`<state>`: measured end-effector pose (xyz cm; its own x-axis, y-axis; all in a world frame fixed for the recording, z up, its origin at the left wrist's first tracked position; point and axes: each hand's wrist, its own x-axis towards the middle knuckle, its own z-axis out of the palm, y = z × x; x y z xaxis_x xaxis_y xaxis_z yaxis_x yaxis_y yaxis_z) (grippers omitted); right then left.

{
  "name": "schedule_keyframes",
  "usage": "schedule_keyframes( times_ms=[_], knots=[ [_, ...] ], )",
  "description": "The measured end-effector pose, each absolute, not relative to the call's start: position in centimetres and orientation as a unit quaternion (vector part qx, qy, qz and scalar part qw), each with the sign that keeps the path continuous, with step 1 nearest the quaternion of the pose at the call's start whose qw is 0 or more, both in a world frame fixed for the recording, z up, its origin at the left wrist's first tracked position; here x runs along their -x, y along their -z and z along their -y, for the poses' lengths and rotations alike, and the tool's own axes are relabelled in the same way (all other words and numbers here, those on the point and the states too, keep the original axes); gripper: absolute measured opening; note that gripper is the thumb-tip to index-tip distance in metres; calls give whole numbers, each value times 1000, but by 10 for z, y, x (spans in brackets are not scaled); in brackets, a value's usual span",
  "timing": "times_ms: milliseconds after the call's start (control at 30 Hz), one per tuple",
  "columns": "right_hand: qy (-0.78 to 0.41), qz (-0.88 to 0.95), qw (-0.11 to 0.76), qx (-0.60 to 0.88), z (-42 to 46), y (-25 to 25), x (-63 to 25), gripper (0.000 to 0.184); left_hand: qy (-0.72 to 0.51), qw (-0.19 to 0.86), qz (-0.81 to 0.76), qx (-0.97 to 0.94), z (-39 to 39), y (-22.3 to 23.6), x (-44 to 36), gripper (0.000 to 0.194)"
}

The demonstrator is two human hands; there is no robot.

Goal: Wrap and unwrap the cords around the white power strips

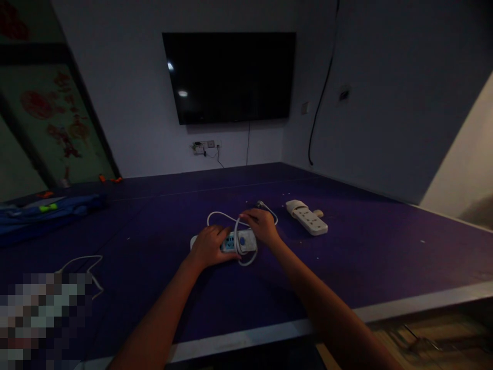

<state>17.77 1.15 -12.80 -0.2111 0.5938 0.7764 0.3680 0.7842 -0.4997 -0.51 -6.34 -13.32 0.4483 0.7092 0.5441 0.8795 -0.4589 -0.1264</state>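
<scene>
Strip: the white power strip (248, 241) lay just below the centre of the frame, on the purple surface (365, 267), partly covered by the left hand (210, 245).
Cord: the white cord (221, 213) crossed the strip's face near the middle and bulged past its near edge; whether it also passed underneath could not be told.
Progress: winding appeared partly done, with at least one loose turn at the strip.
Remainder: a slack length lay behind both hands, apparently not yet taken up, and curved towards what looked like the plug (261, 204), right of centre.
Left grip: fingers over the far edge and thumb along the near edge, the hand clasped the strip's left part.
Right grip: the fingertips of the right hand (262, 225) were closed on the cord, just above the strip.
Left arm: the forearm rose from the bottom edge, left of centre, slanting up and right; the hand was palm down.
Right arm: the forearm slanted up and left from the lower right; the wrist was bent inward, the hand turned towards its partner.
Second strip: another strip (313, 223) lay right of centre, apart from both hands; the white band at its upper left end resembled wound cord.
</scene>
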Motion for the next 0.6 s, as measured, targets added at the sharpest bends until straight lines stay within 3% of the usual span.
schedule_keyframes(
  times_ms=[267, 467, 600],
  knots=[
    [-396, 708, 511, 285, -25, 132, -178, 40, 246, 161, 441, 848, 72, 130, -6, 77],
    [-494, 684, 466, 266, -23, 134, -177, 43, 329, 148, 456, 814, 74, 134, -13, 84],
    [-479, 677, 490, 271, -23, 140, -171, 38, 367, 148, 503, 768, 74, 135, -15, 81]
  ],
)
